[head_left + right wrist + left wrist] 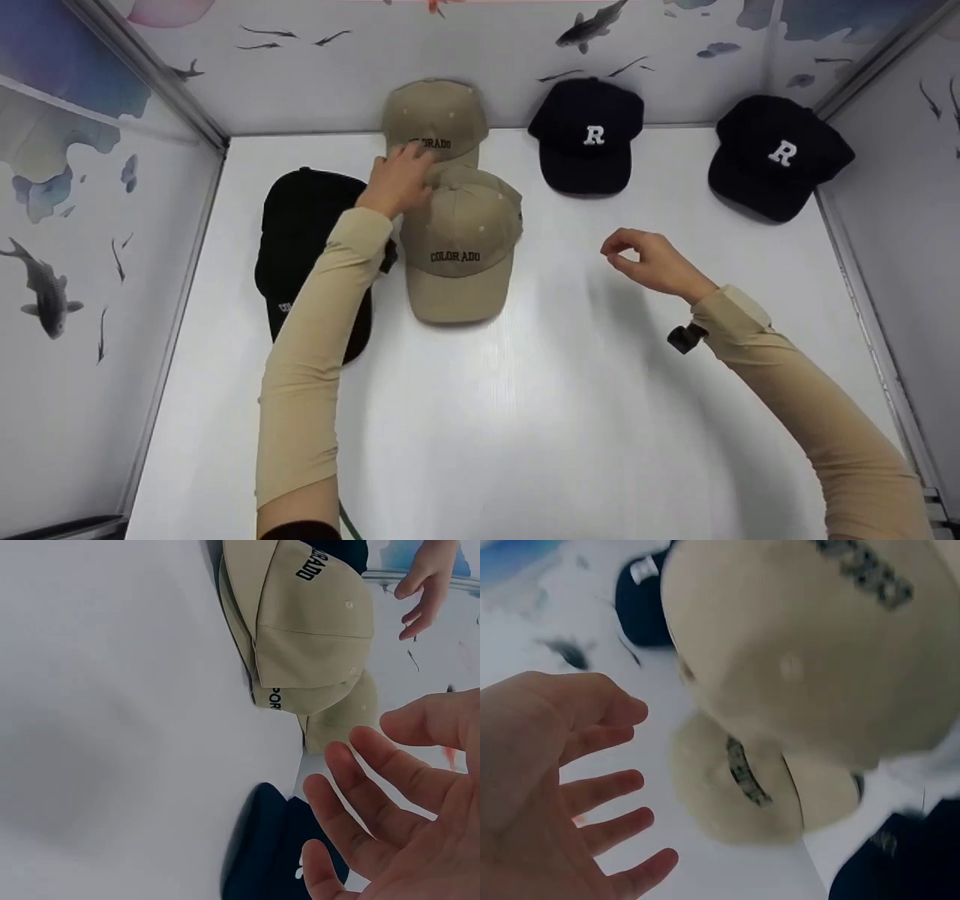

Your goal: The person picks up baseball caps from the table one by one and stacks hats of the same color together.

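Note:
My left hand [403, 180] hovers between two tan baseball caps, and the left wrist view shows its fingers [607, 791] extended with nothing in them. The front tan cap [459, 225] lies brim toward me, with COLORADO across its front. Behind it the back tan cap [435, 109] bears the same lettering, partly covered by the hand and the front cap. To the right, above the white table, my right hand [649, 259] holds nothing. Its fingers [371, 791] are loosely bent in the right wrist view.
A black cap [307, 202] lies at the left, partly under my left forearm. Two dark caps with a white R, one in the middle [589, 124] and one at the right [780, 157], sit along the back wall. Patterned panels enclose the white table [525, 420].

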A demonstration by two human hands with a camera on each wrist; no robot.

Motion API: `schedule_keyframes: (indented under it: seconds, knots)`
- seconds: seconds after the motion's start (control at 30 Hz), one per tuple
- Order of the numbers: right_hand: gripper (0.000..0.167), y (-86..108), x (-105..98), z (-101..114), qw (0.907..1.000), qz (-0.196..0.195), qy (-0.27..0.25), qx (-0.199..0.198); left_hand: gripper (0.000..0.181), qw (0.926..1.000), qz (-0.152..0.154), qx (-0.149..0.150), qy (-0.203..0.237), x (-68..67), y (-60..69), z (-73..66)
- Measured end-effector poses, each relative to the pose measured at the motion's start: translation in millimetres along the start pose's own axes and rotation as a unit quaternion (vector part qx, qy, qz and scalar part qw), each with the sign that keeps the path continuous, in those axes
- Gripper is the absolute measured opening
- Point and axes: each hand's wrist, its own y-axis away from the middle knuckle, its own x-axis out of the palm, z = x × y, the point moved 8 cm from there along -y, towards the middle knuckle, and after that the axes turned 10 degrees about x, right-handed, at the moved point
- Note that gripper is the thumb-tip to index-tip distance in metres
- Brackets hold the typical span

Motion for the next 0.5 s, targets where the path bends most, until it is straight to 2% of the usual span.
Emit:
schedule_keyframes:
  seconds: [0.13,0.27,0.37,0.5]
  knots:
    - [0.017,19.8,-2,-21,0.9996,-0.016,-0.010,0.023,0.056,0.9987,0.031,-0.029,-0.029,6.5,-21.1,22.4]
    - [0.018,41.5,-3,-38,0.9982,-0.040,-0.020,0.040,0.064,0.9957,0.053,-0.036,-0.066,18.9,-37.2,35.3]
    - [0.017,55.6,-6,-44,0.9975,-0.057,-0.020,0.038,0.068,0.9942,0.052,-0.043,-0.084,25.5,-46.1,44.1]
    - [0.016,61.9,-13,-44,0.9971,-0.070,-0.016,0.027,0.067,0.9935,0.037,-0.059,-0.090,28.3,-56.1,54.1]
